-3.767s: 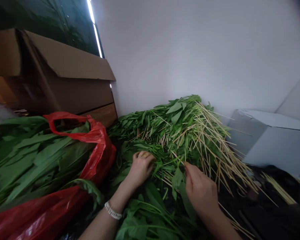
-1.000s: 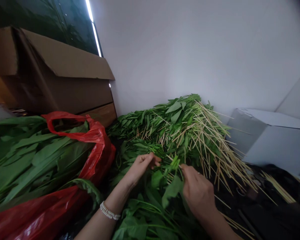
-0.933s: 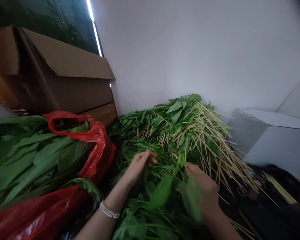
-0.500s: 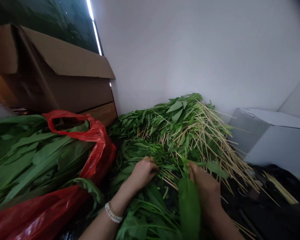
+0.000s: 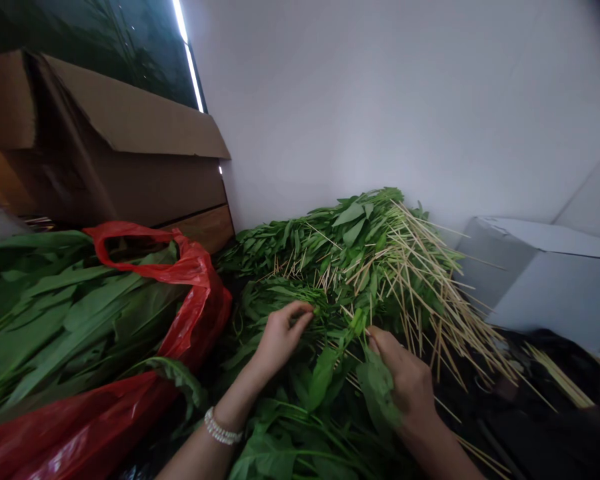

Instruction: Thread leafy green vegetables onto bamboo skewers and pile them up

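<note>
My left hand (image 5: 283, 333), with a white beaded bracelet (image 5: 222, 427) at the wrist, has thumb and forefinger brought together at a small bit of green over the leaf pile. To its right, my right hand (image 5: 405, 370) pinches the stems of some green leaves (image 5: 377, 383), which hang down below its fingers. Loose leaves (image 5: 280, 447) lie beneath both hands. Behind them rises a heap of leafy bunches (image 5: 290, 240), with thin wooden sticks (image 5: 430, 287) poking out to the right.
A red plastic bag (image 5: 200, 293) full of large leaves (image 5: 80, 313) lies at the left. Behind it stands an open cardboard box (image 5: 150, 180). At the right are a white box (image 5: 555, 287) and more sticks (image 5: 560, 377) on black material (image 5: 530, 413).
My left hand has risen slightly, its thumb and forefinger now extended into a pinch. My right hand has shifted a little left, and the leaves it holds have turned and swung.
</note>
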{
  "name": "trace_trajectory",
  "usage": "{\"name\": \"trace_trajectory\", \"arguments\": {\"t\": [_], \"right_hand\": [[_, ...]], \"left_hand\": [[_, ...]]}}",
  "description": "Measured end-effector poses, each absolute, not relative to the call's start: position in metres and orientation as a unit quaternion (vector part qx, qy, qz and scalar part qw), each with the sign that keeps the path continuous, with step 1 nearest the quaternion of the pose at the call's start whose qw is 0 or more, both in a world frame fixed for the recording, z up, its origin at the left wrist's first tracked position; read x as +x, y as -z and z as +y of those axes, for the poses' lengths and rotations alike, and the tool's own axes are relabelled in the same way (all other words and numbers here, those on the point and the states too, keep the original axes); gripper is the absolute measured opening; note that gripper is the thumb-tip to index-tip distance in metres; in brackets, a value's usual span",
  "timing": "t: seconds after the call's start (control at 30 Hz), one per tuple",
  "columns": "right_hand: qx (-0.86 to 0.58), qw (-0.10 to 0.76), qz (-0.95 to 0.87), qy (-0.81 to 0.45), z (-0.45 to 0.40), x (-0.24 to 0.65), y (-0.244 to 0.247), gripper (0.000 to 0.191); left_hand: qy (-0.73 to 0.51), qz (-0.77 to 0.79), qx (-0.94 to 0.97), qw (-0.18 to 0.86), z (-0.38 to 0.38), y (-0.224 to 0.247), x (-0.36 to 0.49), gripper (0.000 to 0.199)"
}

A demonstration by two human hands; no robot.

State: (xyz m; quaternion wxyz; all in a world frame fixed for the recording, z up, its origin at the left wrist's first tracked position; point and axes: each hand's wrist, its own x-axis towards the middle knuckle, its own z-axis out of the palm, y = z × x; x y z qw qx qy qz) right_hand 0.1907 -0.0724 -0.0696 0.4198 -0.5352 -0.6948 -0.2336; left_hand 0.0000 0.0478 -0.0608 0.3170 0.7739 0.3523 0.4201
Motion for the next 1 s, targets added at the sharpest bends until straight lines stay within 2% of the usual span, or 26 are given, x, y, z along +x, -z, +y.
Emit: {"name": "trace_trajectory", "arguments": {"t": [0.13,0.23,0.6,1.0], "right_hand": [[-0.536,0.393,-0.711,0.230,-0.070,0.184,0.073,0.027],[-0.549,0.370,-0.711,0.236,-0.069,0.178,0.076,0.028],[-0.556,0.341,-0.713,0.259,-0.068,0.175,0.080,0.031],[-0.562,0.331,-0.716,0.248,-0.068,0.174,0.081,0.031]], "left_hand": [[-0.466,0.342,0.599,0.554,0.049,0.059,0.000,0.030],[-0.456,0.337,0.537,0.625,0.046,0.059,0.002,0.036],[-0.459,0.342,0.539,0.618,0.040,0.054,0.005,0.028],[-0.455,0.362,0.548,0.600,0.039,0.054,0.005,0.032]]}}
